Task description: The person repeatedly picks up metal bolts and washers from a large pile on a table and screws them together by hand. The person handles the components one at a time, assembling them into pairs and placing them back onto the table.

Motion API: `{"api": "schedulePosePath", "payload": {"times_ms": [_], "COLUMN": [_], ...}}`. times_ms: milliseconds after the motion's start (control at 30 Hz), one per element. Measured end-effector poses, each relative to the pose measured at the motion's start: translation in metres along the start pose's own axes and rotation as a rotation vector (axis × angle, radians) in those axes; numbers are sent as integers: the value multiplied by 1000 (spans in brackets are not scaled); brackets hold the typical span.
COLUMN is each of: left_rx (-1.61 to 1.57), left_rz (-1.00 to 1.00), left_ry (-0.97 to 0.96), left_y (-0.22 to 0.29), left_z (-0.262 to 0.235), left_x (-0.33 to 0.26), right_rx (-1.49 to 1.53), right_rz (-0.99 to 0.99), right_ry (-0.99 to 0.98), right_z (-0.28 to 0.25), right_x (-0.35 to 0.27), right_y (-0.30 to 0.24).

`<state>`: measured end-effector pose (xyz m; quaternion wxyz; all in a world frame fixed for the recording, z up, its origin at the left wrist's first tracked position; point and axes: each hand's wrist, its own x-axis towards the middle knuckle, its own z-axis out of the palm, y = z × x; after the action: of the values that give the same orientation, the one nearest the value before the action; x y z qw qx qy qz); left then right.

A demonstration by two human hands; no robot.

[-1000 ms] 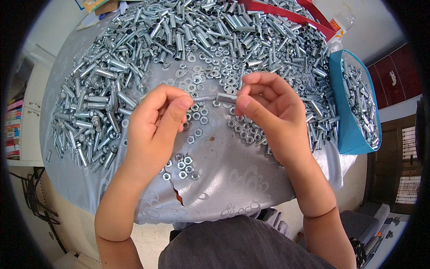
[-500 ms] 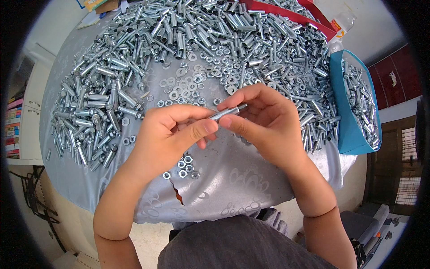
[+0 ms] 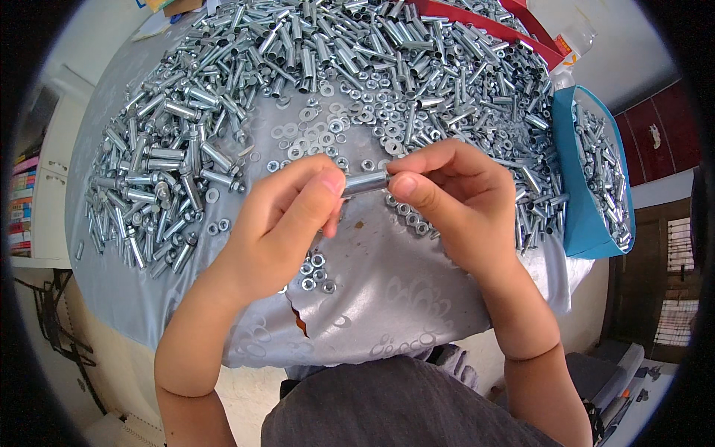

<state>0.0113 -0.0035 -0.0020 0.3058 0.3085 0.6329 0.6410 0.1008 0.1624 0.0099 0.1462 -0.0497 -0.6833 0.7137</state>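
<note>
Silvery metal sleeve (image 3: 365, 183) crosswise between the two hands (image 3: 279, 231) (image 3: 477, 216), thumb-and-finger grip at each end

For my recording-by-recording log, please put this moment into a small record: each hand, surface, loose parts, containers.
Left hand: pinches one end of a shiny silver cylindrical metal tube
Right hand: holds the tube's other end
Surface: shiny grey patterned tablecloth
Loose parts: hexagonal silver metal nuts, flat round silver metal washers, heaped silver metal cylinders
Containers: blue open-topped box holding silver metal parts, right; red open-topped box, far side
</note>
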Motion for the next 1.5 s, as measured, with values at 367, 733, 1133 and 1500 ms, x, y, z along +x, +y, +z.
{"api": "schedulePosePath", "payload": {"times_ms": [367,733,1133,1500], "left_rx": [-320,-300,-260,-165], "left_rz": [-18,-16,6,5], "left_ry": [438,455,441,417], "left_y": [-3,4,5,1], "left_z": [-11,-9,-6,-5], "left_x": [8,5,7,8], "right_rx": [-983,-1273,-1224,-1205], "right_rz": [-435,-411,-307,-294], "right_ry": [51,16,-66,-112], "right_z": [-20,-12,-10,-13], "right_x": [14,14,4,4], "right_y": [11,25,13,14]}}
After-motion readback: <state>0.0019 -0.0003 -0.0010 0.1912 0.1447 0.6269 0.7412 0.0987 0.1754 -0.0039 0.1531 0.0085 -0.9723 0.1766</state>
